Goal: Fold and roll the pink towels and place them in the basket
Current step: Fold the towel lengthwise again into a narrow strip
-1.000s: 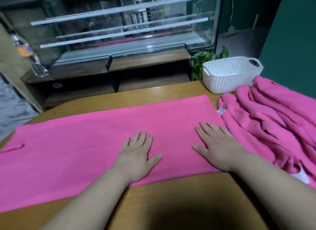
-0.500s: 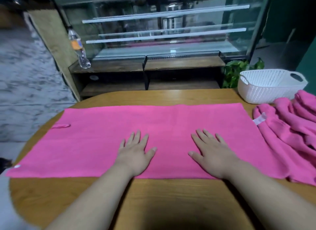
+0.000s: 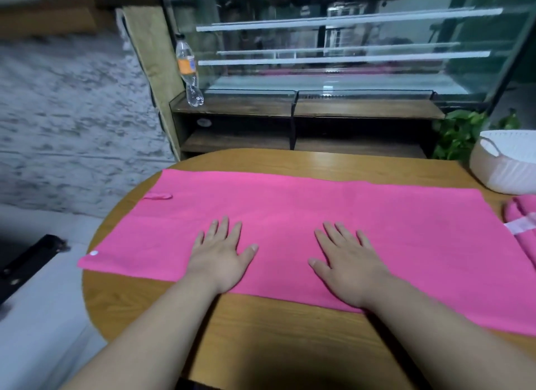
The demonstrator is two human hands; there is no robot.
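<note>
Head view gives us the risk: the towel (image 3: 290,215) lies spread flat along the table (image 3: 290,331), its left end close to the rounded edge. If we start the fold pulling harder with one palm than the other, we judge it could skew, wrinkle or slide toward that edge, leaving a lopsided roll for the basket (image 3: 504,169) at far right. Our left hand (image 3: 220,253) and right hand (image 3: 348,262) rest flat on it, fingers straight, gripping nothing, side by side by its near hem around mid-length, with cloth stretching beyond and to both sides.
</note>
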